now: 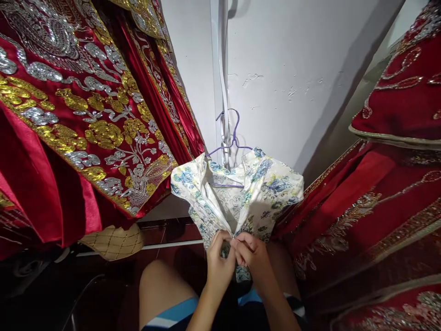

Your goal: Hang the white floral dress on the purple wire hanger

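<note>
A cream dress with blue and yellow flowers hangs in front of me on a purple wire hanger. Its front lies open in a V from the collar down to where both hands meet. My left hand is closed in a pinch on the dress's edge at the bottom of that opening. Right beside it, almost touching, my right hand has thumb and finger pressed together at the same spot. Whatever small part sits between the right fingertips is hidden. The lower dress is partly behind my hands.
Red garments with gold and silver sequins hang close on the left. More red beaded garments crowd the right. A white strap runs down the pale wall to the hanger. My bare knee is below, near a quilted beige item.
</note>
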### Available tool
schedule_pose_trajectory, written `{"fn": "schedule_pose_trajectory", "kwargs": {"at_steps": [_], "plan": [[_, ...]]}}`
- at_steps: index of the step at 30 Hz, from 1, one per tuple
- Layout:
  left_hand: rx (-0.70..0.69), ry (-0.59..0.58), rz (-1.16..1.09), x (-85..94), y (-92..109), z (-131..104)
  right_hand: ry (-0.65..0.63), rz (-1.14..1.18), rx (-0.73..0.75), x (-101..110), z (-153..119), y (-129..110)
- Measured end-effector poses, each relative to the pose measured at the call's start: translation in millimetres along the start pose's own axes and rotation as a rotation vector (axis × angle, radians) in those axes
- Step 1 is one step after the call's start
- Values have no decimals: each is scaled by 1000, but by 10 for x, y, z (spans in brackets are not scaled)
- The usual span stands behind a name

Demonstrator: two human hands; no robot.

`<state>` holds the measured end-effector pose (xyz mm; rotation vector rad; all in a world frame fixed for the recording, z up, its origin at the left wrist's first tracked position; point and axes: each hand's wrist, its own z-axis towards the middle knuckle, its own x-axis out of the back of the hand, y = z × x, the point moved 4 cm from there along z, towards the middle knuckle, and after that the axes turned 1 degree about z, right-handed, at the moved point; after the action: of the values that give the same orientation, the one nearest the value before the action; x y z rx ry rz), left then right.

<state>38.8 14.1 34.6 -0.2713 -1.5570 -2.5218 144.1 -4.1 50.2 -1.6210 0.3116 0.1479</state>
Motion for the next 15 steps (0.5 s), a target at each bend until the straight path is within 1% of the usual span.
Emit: {"fn": "schedule_pose_trajectory", "kwargs": {"at_steps": [2, 3, 7, 9, 11, 13, 15], "plan": [[-33, -22, -12, 2, 29, 18, 12, 99, -16, -10, 82, -113], [-42, -44, -10, -2, 37, 25, 29, 136, 2, -12, 148, -209], [-38, -148, 28, -70, 6, 54, 110, 167, 137, -30, 544, -739], [-30, -165, 52, -118, -49, 68, 88, 184, 152, -64, 774, -983], [-28, -170, 80, -170, -123, 71, 46, 230, 161, -91, 973, -1177], [-29, -182, 110, -215, -200, 58, 28, 272, 194, -95, 1099, -1317], [-26, -195, 133, -230, -254, 37, 21, 275, 240, -88, 1140, -1401]]}}
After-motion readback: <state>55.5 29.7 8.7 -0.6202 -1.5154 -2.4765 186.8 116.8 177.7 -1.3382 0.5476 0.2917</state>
